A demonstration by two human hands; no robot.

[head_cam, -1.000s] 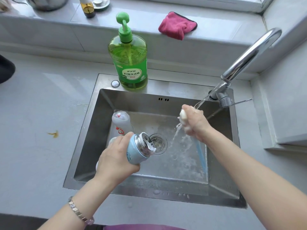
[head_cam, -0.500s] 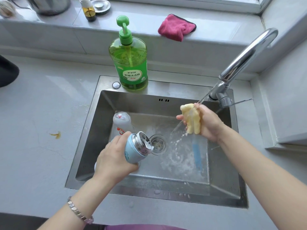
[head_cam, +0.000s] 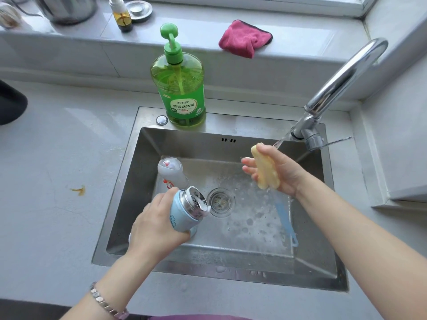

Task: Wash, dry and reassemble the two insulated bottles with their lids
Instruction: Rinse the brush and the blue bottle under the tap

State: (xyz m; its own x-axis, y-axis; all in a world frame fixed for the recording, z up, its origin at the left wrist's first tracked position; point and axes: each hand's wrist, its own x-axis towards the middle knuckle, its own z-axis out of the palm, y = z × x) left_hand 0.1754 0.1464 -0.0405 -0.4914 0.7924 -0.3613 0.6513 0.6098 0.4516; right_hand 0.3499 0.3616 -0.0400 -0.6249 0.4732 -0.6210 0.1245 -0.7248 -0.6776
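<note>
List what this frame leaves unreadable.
Head view:
- blue bottle: lower body covered by the left hand gripping it.
- white bottle: base behind the blue bottle.
- whether the blue handle joins the sponge: the right hand covers that spot.
- metal pot: cut off by the top edge.

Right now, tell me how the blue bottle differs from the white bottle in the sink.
Colour: the blue bottle is pale blue. The white bottle is white with red marks.
Lid: the blue bottle is uncapped, while the white bottle wears a cloudy cap.
Handling: the left hand grips the blue bottle at a tilt. No hand touches the white bottle in the sink.
Both are within the sink's outline.
</note>
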